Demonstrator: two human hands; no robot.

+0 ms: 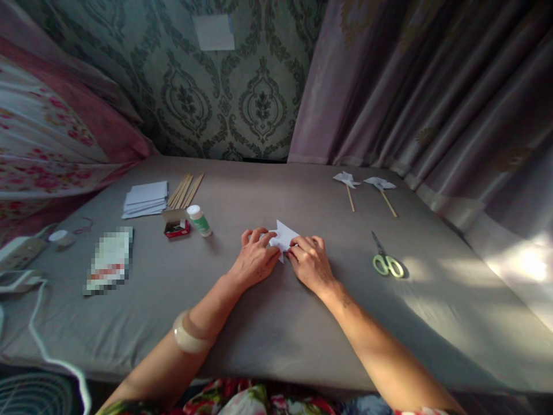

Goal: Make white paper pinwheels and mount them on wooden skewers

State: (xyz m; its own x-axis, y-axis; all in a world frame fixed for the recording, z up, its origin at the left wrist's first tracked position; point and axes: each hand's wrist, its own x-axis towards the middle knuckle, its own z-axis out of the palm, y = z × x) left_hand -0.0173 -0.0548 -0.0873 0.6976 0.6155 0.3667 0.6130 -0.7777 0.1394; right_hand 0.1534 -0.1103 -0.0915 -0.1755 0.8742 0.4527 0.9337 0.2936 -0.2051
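home bedroom (wallpaper (242, 98), curtains (432, 86))

Grey sheet (276, 346), green-handled scissors (387, 264), white folded paper (285, 236), teal damask wallpaper (224, 98) up top, pink floral fabric (38, 132) upper left.

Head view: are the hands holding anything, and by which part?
A folded white paper, pinned on the grey cover: the left hand grips its left side, the right hand its lower right side. Its upper point sticks out free.

Folded paper (286, 234) half hidden under fingers (260, 236); flat packet (109, 260) pixelated, unreadable.
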